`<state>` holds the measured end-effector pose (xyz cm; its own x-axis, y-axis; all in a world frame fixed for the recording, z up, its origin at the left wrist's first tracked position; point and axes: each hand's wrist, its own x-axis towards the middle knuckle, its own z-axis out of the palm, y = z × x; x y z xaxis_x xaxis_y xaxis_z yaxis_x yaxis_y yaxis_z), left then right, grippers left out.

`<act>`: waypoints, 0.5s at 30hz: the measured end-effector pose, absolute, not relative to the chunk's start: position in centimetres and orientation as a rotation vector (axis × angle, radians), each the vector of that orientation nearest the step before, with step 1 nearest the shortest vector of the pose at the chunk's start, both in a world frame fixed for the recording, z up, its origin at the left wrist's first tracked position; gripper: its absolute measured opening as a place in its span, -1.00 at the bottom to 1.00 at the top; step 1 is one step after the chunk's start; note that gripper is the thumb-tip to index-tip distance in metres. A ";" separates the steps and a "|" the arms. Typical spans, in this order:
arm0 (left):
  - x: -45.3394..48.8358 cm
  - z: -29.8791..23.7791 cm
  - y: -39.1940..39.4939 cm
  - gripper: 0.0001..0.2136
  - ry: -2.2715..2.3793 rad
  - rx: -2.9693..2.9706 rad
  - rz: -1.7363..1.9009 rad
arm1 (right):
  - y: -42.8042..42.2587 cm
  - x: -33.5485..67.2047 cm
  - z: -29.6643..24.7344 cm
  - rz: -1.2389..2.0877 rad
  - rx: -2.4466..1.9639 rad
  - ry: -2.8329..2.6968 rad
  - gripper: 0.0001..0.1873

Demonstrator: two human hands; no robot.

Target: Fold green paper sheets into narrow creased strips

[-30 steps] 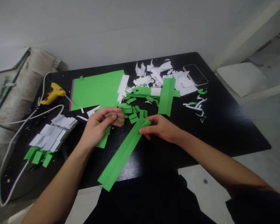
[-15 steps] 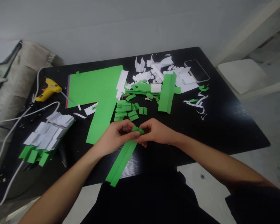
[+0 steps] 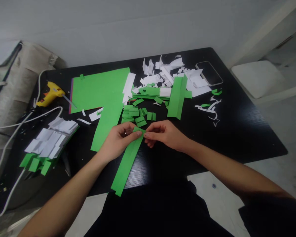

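Note:
A long green paper strip (image 3: pixel 127 162) lies slanted across the near edge of the black table (image 3: pixel 249 131). My left hand (image 3: pixel 119 140) pinches its far end, fingers closed on the paper. My right hand (image 3: pixel 164 135) meets it there and pinches the same end with thumb and fingertips. Just beyond my hands lie several small green paper pieces (image 3: pixel 135 115), and a large green sheet (image 3: pixel 101 95) spreads to the left of them.
A yellow glue gun (image 3: pixel 50 93) with a white cord (image 3: pixel 12 138) lies at the far left. A stack of white and green slips (image 3: pixel 48 144) sits left. White scraps (image 3: pixel 162 75), a folded green strip (image 3: pixel 177 97) and a phone (image 3: pixel 209 73) are at the back.
My left hand came across from the small pieces to the strip's far end and joined my right hand. The strip swung nearer to me, and both hands now pinch its end.

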<state>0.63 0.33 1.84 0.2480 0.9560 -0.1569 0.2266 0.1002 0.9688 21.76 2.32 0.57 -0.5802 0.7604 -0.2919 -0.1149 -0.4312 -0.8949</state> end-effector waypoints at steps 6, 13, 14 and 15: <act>0.7 1.6 0.1 -0.71 1.220 1.389 0.772 | 1.9 21.5 0.2 1.902 -0.927 -1.288 -0.70; 0.5 1.5 0.0 -0.72 1.205 1.376 0.782 | 1.7 21.6 0.1 1.615 -0.885 -1.367 -0.77; 0.5 1.5 0.0 -0.72 1.200 1.376 0.782 | 1.7 21.6 0.0 1.610 -0.874 -1.378 -0.79; 0.5 1.5 0.0 -0.72 1.196 1.377 0.782 | 1.7 21.6 0.0 1.602 -0.870 -1.387 -0.81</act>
<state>0.50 -0.03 1.49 0.2731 0.9471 -0.1686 0.2261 0.1071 0.9682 21.64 1.70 0.01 -0.4203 0.9073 0.0141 -0.1439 -0.0513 -0.9883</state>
